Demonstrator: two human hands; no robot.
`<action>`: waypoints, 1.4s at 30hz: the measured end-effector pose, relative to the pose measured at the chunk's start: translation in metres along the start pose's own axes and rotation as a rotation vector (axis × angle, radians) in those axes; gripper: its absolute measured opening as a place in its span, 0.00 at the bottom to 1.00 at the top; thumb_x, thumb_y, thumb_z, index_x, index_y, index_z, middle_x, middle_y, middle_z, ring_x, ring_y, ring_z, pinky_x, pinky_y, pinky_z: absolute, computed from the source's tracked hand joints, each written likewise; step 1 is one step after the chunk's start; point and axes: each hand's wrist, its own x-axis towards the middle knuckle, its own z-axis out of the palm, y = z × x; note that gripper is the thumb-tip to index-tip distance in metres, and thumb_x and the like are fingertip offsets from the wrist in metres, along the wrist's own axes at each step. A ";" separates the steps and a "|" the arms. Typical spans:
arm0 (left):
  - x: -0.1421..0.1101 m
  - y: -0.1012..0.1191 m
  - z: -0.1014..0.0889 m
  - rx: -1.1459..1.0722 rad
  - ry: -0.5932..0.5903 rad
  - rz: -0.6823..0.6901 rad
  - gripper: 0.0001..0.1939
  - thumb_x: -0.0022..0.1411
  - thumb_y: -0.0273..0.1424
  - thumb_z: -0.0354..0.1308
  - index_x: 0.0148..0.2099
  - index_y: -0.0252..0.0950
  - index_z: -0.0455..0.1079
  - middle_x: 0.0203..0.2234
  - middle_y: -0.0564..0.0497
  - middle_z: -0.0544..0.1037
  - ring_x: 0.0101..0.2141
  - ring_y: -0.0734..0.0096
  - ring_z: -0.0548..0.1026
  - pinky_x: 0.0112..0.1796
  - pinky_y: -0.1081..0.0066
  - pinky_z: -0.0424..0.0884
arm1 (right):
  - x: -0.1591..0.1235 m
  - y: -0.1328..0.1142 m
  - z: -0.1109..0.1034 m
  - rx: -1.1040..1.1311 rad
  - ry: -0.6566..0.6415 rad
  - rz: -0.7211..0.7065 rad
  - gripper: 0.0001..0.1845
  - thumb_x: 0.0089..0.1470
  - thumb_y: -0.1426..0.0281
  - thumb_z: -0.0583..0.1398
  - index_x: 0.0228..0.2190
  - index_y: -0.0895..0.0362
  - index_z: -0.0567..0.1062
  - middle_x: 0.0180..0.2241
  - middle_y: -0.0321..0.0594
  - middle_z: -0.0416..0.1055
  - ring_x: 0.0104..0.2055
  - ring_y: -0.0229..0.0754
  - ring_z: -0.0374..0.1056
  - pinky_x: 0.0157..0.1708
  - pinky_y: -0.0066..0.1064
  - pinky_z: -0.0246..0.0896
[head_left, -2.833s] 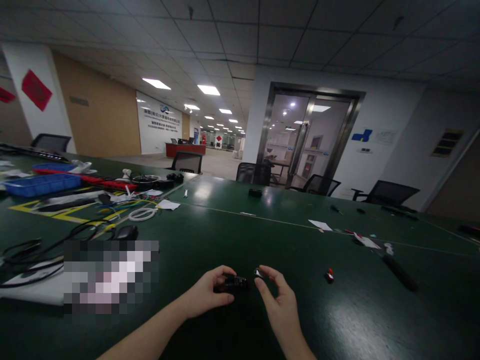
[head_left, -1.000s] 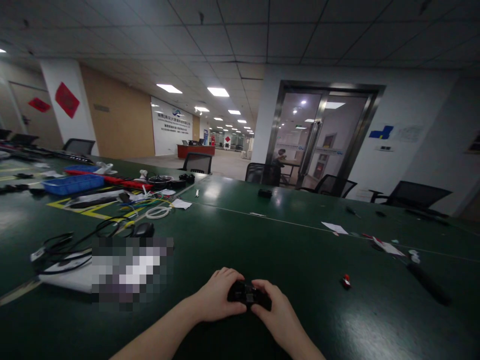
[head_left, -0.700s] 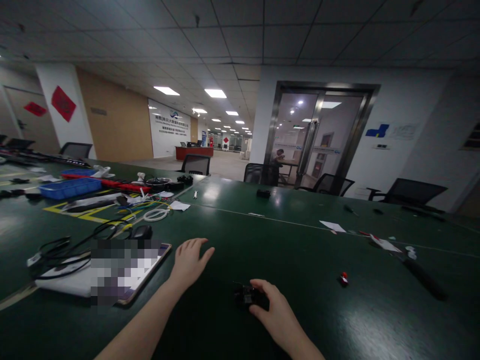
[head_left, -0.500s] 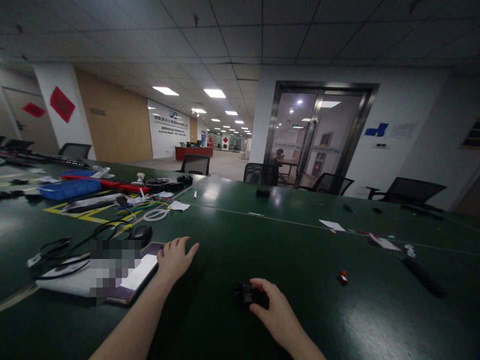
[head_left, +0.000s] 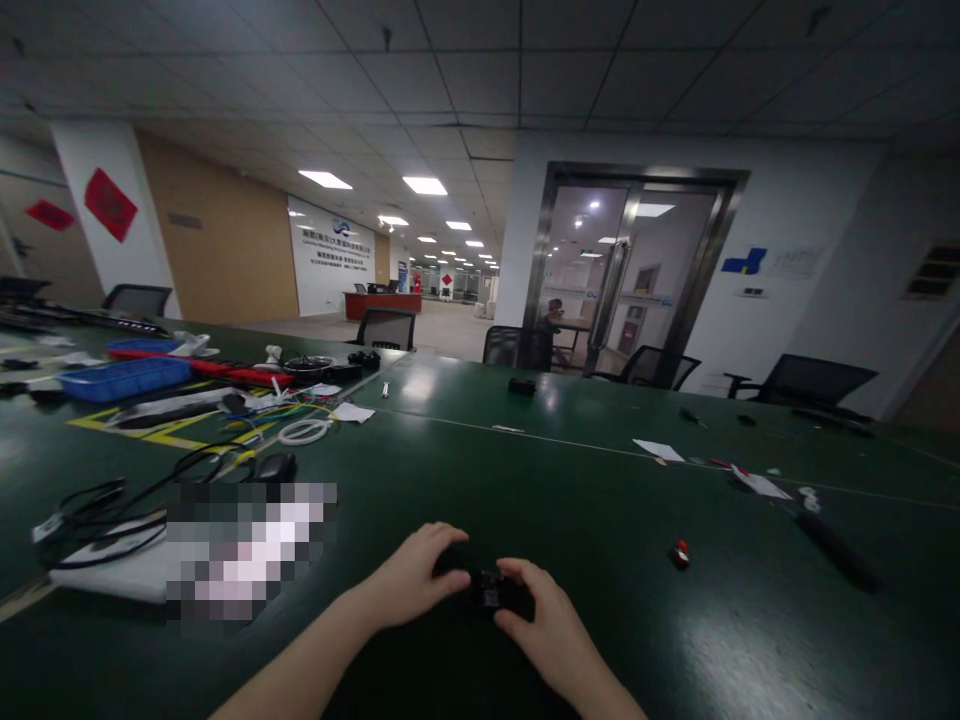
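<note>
A small black object with a dark, partly glossy body (head_left: 491, 590) is at the near middle of the green table; its exact kind is too dark to make out. My right hand (head_left: 551, 615) grips it from the right, thumb on the near side and fingers on the far side. My left hand (head_left: 416, 575) reaches in from the left with thumb and fingers spread apart. Its thumb tip comes close to the object's left edge, and I cannot tell if the two touch.
To the left lie a white pad (head_left: 112, 575), a blurred-out flat item (head_left: 255, 555) and black cables (head_left: 142, 495). Farther back are a blue tray (head_left: 127, 380) and a coiled white cable (head_left: 304, 432). On the right lie a small red-and-white item (head_left: 680, 554) and a black-handled tool (head_left: 836, 550).
My left hand has moved right, from beside the flat phone-like item to the black object's left side. My right hand keeps its hold. The view has shifted slightly.
</note>
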 end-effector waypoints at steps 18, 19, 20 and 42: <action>-0.002 0.015 0.009 -0.099 -0.103 0.054 0.17 0.52 0.31 0.59 0.46 0.41 0.66 0.45 0.50 0.69 0.47 0.61 0.65 0.49 0.63 0.61 | 0.000 -0.003 0.000 0.019 0.040 -0.127 0.15 0.44 0.69 0.60 0.38 0.48 0.74 0.41 0.36 0.70 0.46 0.45 0.64 0.47 0.37 0.58; -0.002 0.016 0.008 -0.113 -0.101 0.050 0.18 0.52 0.30 0.59 0.47 0.41 0.66 0.46 0.50 0.69 0.47 0.61 0.65 0.49 0.63 0.61 | 0.000 -0.003 0.000 0.018 0.043 -0.122 0.15 0.44 0.70 0.60 0.38 0.48 0.74 0.41 0.35 0.70 0.46 0.45 0.64 0.47 0.37 0.58; -0.002 0.017 0.007 -0.126 -0.099 0.046 0.18 0.51 0.29 0.59 0.47 0.41 0.66 0.46 0.50 0.69 0.48 0.61 0.65 0.49 0.63 0.61 | 0.000 -0.002 0.001 0.014 0.045 -0.116 0.16 0.44 0.70 0.60 0.38 0.48 0.74 0.41 0.35 0.70 0.46 0.45 0.64 0.47 0.38 0.59; 0.001 0.016 0.002 -0.188 -0.157 -0.008 0.22 0.49 0.28 0.60 0.49 0.40 0.66 0.44 0.49 0.69 0.47 0.61 0.66 0.50 0.63 0.60 | -0.001 -0.005 0.004 -0.082 0.041 -0.108 0.12 0.42 0.71 0.61 0.33 0.46 0.75 0.41 0.34 0.69 0.47 0.46 0.63 0.47 0.40 0.57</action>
